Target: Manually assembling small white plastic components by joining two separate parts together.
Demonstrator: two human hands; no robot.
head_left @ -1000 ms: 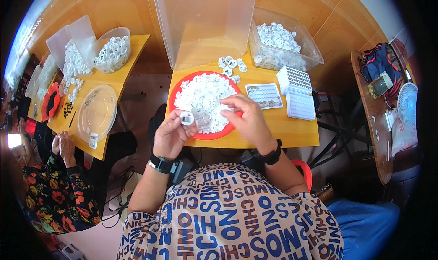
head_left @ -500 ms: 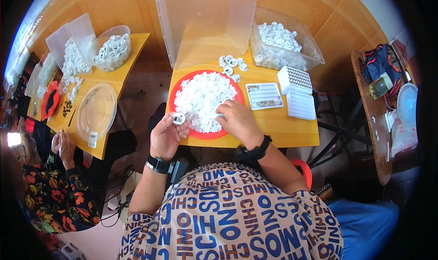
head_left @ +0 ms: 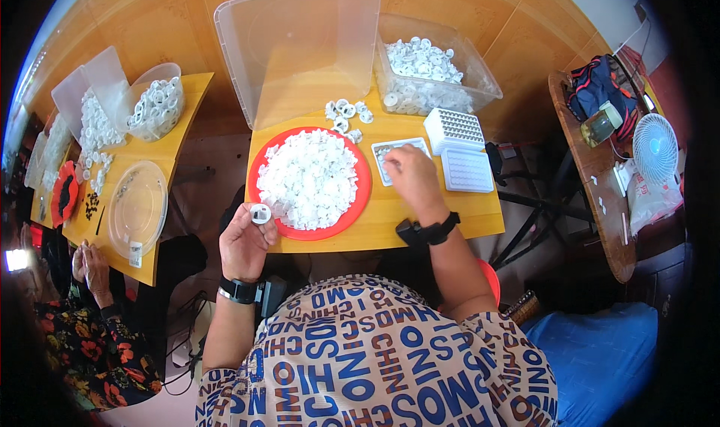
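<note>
My left hand (head_left: 246,241) pinches a small round white plastic part (head_left: 260,213) with a dark mark at its centre, just off the near left edge of the red round tray (head_left: 364,194). A heap of small white pieces (head_left: 309,178) fills that tray. My right hand (head_left: 415,181) is over a shallow white tray (head_left: 381,173) holding small metallic pieces. Its fingers are closed together there, and whatever they grip is too small or hidden to make out.
Behind the red tray lie several round white parts (head_left: 345,110). A clear bin (head_left: 480,89) of white parts and stacked white trays (head_left: 466,170) stand at the right. An upright clear lid (head_left: 300,52) rises behind. Another person's hands (head_left: 94,273) rest near the left table.
My right hand has left the heap of white pieces and moved right to the shallow white tray. My left hand still holds the round white part. The whole view has shifted.
</note>
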